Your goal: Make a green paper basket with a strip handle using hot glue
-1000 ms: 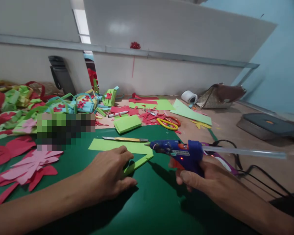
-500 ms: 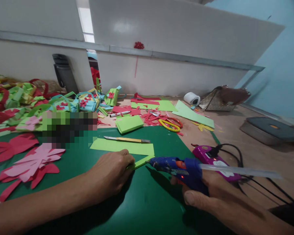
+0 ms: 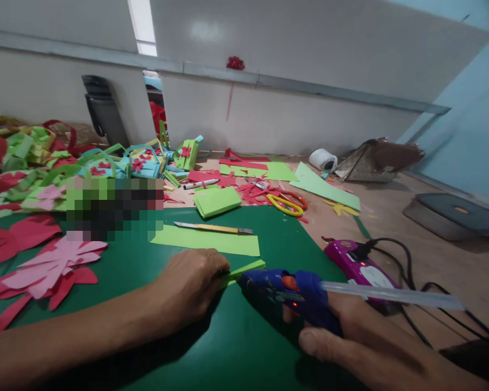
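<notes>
My left hand is closed, pinching a narrow folded green paper strip whose free end sticks out to the right. My right hand grips a blue hot glue gun with a red light lit and a clear glue stick out of its back. The gun's nozzle is at the strip, close to my left fingers; whether it touches cannot be made out. Just beyond lies a flat green paper piece, with a yellow utility knife along its far edge. All this is over a green mat.
Pink and red paper flowers lie at left, before a pile of paper baskets. Scissors, a folded green paper and red scraps lie ahead. At right are a purple power strip with cables and a lidded container.
The glue gun's nozzle has shifted left along the strip, from its free end toward my left fingers. My left hand still pinches the strip. The view has tilted slightly.
</notes>
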The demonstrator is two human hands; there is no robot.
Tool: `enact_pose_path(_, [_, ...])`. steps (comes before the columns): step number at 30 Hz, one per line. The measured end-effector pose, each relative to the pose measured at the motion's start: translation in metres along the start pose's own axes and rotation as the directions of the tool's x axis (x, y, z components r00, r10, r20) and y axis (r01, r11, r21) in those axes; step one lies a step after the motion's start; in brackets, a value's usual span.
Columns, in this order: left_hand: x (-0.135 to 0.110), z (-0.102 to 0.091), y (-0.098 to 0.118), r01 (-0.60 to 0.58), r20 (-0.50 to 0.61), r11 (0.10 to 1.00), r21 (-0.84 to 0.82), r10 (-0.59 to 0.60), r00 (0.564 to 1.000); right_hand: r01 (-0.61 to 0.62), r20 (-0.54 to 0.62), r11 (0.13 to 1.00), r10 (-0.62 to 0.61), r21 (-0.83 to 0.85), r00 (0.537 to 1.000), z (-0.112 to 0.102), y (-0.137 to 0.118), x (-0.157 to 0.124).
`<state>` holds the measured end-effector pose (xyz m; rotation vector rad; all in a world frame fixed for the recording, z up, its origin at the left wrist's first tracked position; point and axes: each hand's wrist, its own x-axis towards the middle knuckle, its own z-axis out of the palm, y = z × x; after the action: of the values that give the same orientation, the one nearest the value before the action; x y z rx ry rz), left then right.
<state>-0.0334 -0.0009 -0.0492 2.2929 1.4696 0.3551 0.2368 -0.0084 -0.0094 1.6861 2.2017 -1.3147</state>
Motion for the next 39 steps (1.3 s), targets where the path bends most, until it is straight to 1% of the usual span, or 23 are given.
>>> enact_pose_path(4, [-0.002, 0.002, 0.001, 0.007, -0.009, 1.0, 0.003, -0.007, 1.0, 0.013, -0.028, 0.999, -0.014, -0.033, 1.0, 0.0, -0.015, 0.0])
enact_pose_path(7, [-0.004, 0.003, 0.002, -0.004, -0.018, 1.0, 0.006, 0.004, 1.0, 0.027, -0.038, 0.998, -0.029, -0.051, 0.999, 0.001, -0.017, -0.001])
enact_pose_path(10, [-0.004, 0.001, 0.003, 0.004, -0.02, 1.0, 0.015, -0.004, 1.0, 0.055, -0.076, 0.996, -0.06, -0.068, 0.995, 0.001, -0.015, -0.001])
enact_pose_path(14, [-0.004, 0.001, 0.003, 0.015, -0.013, 1.0, 0.004, -0.015, 1.0, 0.037, -0.149, 0.995, -0.05, -0.088, 0.988, 0.0, -0.008, 0.0])
enact_pose_path(19, [-0.003, 0.003, 0.001, 0.027, -0.012, 1.0, -0.005, -0.027, 1.0, -0.037, -0.297, 0.979, -0.024, -0.199, 0.955, -0.005, 0.005, -0.004])
enact_pose_path(22, [-0.003, 0.004, 0.001, 0.019, -0.019, 1.0, -0.002, -0.019, 1.0, -0.022, -0.347, 0.975, -0.058, -0.222, 0.936, -0.007, 0.009, -0.005])
enact_pose_path(26, [-0.003, 0.004, 0.001, 0.005, -0.033, 1.0, 0.007, -0.005, 0.999, 0.031, -0.363, 0.978, -0.106, -0.205, 0.926, -0.009, 0.008, -0.003])
enact_pose_path(30, [-0.004, 0.003, 0.002, 0.032, -0.017, 0.999, 0.005, -0.031, 0.999, 0.013, -0.384, 0.976, -0.097, -0.216, 0.918, -0.011, 0.01, -0.001])
enact_pose_path(33, [-0.002, 0.001, 0.003, 0.044, -0.007, 0.999, 0.003, -0.044, 0.999, -0.003, -0.372, 0.972, -0.087, -0.234, 0.924, -0.014, 0.013, 0.001])
enact_pose_path(39, [-0.001, 0.0, 0.005, 0.048, -0.006, 0.999, 0.007, -0.048, 0.999, 0.024, -0.357, 0.968, -0.115, -0.251, 0.927, -0.016, 0.013, 0.005])
